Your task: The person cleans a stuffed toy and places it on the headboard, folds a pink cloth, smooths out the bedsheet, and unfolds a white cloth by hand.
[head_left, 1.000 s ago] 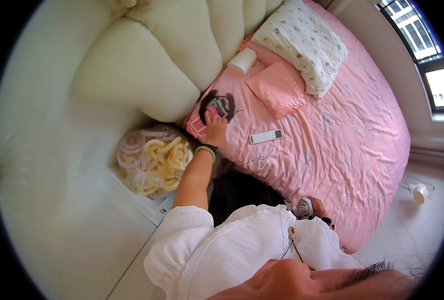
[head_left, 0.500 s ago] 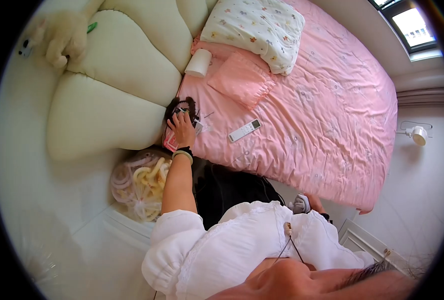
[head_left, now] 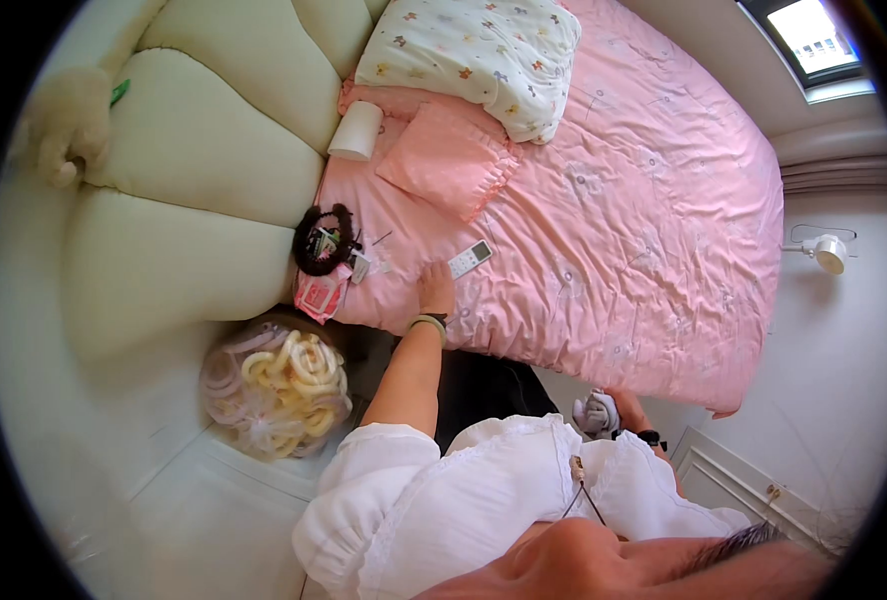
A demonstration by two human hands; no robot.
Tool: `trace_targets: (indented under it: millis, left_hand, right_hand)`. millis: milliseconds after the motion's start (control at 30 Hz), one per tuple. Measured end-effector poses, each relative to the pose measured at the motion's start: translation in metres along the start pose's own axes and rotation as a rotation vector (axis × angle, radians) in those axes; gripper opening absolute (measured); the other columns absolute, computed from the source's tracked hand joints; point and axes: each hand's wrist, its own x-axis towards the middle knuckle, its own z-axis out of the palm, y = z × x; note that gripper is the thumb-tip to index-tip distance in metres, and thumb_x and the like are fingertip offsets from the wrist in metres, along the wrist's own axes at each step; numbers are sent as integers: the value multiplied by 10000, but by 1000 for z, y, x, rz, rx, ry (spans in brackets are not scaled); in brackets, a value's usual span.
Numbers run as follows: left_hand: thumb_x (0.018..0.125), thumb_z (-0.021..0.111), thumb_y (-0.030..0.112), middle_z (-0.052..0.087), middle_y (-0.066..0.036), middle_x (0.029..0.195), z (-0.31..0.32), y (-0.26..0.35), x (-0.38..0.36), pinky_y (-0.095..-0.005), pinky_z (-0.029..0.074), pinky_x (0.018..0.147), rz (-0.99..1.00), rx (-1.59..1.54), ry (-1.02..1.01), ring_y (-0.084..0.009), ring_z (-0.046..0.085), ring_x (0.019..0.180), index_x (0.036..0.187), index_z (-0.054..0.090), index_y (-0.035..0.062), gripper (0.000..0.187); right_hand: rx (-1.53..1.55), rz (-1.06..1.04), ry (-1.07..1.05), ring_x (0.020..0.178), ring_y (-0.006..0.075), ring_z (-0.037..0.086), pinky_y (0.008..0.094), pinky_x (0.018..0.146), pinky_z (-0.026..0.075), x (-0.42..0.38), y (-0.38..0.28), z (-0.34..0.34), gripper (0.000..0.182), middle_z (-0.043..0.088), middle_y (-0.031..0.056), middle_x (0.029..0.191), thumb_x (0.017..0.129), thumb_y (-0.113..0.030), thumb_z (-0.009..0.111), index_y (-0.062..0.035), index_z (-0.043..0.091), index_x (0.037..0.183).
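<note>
Remote point(head_left: 471, 260): white, lying flat on the pink bed point(head_left: 604, 290), screen end pointing away from the person, near end right by the left hand.
Left hand point(head_left: 437, 292): back up, low over the cover, fingers at the remote's near end. Can't tell if they're touching or gripping it, since the fingertips are foreshortened.
Handling tip: imo a slim slab on soft, wrinkly fabric does best with thumb and fingers along its long edges. Pressing down would probably just sink it, and a palm on top could hit buttons.
Sleeve and bracelet: the wrist is right over the bed edge, so I'd keep that forearm light or it may drag the cover.
Right hand point(head_left: 632, 408): closed round a grey cloth bundle point(head_left: 596, 412), down past the bed's edge. Can't make out what the cloth is; fingers are partly hidden.
Fuzzy ring point(head_left: 309, 260): dark, near the headboard, small stuff inside it too jumbled to read.
Pink packet point(head_left: 321, 297): just beside the ring, at the bed corner, print illegible.
Clear bag point(head_left: 279, 385): yellow and lilac tubes inside, bottom hard to see through the glare.
Black thing point(head_left: 489, 400): between arm and bed, mostly covered; bag or clothing, no clue.
Far edges: plush-looking thing point(head_left: 72, 125) blurry, patterned pillow point(head_left: 474, 60) and window point(head_left: 814, 40) cut off up top.
</note>
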Motion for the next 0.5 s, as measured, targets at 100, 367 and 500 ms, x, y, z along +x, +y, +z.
trace_targets:
  millis: [100,367,500]
  left_hand:
    - [807,511,82,568,-158,1069,19,2,1,-427,452,886,-136,30,-47,-352,530,1030,1050,513,27,249]
    - [789,609,147,542,-198,1069,4,-27,0,-464,445,886,-322,-277,18,-412,503,1041,1078,484,2,347]
    - [777,613,101,522,-198,1090,-23,-44,11,-442,431,899,-275,-188,215,-378,483,1045,1046,552,14,289]
  right_hand:
    - [-187,-85,76,645,155,586,337,578,488,12,30,-37,278,644,49,804,896,-252,590,13,673,884]
    - [-387,-92,114,680,157,594,342,599,488,-38,-27,7,275,641,46,805,899,-244,581,15,671,878]
    - [-424,-180,42,713,164,608,345,618,497,-45,-52,30,246,651,52,839,886,-210,566,10,676,884]
